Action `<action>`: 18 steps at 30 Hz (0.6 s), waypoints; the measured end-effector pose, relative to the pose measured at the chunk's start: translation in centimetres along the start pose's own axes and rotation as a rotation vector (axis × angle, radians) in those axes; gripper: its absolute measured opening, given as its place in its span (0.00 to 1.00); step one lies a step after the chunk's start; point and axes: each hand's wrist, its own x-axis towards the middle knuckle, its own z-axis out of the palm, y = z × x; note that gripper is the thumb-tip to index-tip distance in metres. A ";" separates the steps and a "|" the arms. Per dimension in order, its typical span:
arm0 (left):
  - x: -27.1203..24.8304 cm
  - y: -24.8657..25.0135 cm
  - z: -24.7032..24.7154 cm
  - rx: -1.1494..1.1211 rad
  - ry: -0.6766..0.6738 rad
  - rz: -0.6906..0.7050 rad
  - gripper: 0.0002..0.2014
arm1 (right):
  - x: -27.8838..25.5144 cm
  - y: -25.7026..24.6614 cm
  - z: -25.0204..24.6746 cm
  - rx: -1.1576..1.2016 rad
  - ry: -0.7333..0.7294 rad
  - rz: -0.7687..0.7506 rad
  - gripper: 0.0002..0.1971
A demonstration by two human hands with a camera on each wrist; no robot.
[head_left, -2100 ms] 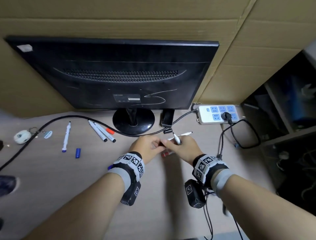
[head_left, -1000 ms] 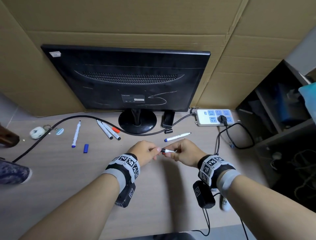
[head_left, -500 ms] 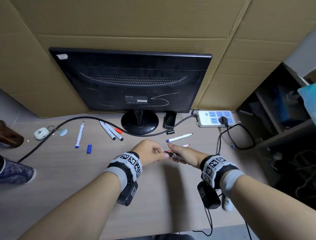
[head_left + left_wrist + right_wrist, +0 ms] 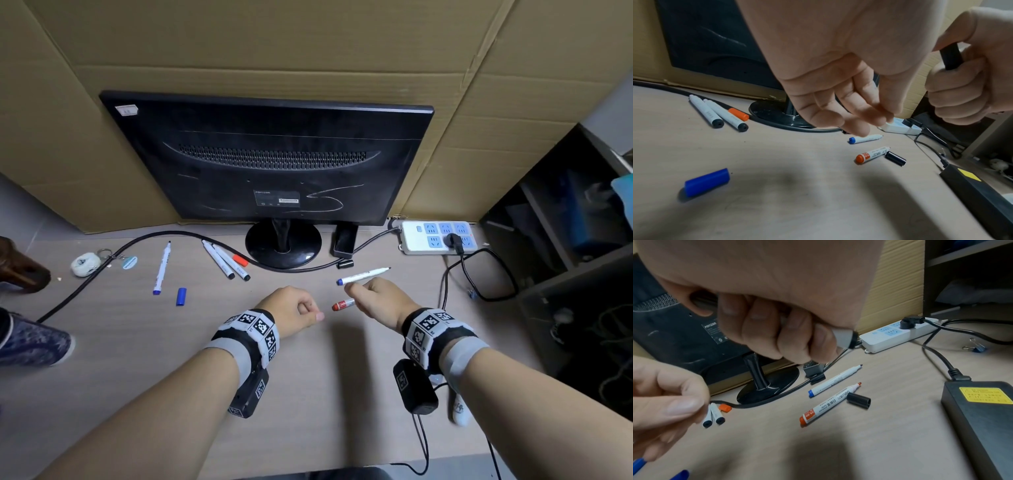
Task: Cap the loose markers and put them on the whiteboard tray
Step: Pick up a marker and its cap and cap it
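Left hand (image 4: 292,309) withdrawn; right hand (image 4: 381,301) grips marker (image 4: 950,56) (black-capped).

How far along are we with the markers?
Done: nothing trayed; no tray is in view. In hand: the right hand grips a black-capped marker. Remaining: the red marker and blue marker lie uncapped; a blue cap, orange cap and black cap lie loose.

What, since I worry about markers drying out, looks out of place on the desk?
The blue marker and red marker lie uncapped, tips bare. A black cap lies loose beside the red marker's tip; a blue cap and orange cap lie stray further left.
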 end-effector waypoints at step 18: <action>-1.6 -5.9 -4.0 0.052 0.145 -0.272 0.09 | 6.7 -0.8 6.5 -0.130 0.018 -0.082 0.08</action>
